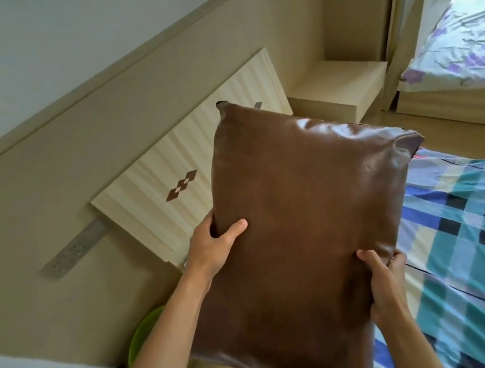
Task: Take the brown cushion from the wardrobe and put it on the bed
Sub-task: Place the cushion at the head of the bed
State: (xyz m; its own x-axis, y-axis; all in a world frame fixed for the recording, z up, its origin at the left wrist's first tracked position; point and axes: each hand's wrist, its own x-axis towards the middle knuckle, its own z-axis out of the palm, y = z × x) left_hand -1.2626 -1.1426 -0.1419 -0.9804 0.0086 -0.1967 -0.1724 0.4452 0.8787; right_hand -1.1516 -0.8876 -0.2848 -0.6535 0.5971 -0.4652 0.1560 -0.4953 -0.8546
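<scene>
Both forearms reaching in from the bottom edge, brown leather-look cushion (306,221) held up in mid-air between them. Left hand (213,247) clamped on its left edge, thumb over the front, fingers tucked behind. Right hand (385,285) pinching the right edge, fingers curled round it. Checked blue bedsheet (478,239) below right, pale headboard (167,171) just behind, green bowl (142,337) peeking out under the left arm.

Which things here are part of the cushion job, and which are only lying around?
Part of the job: brown cushion, left hand, right hand, bed.
Only lying around: green bowl, wooden panel, bedside shelf.
</scene>
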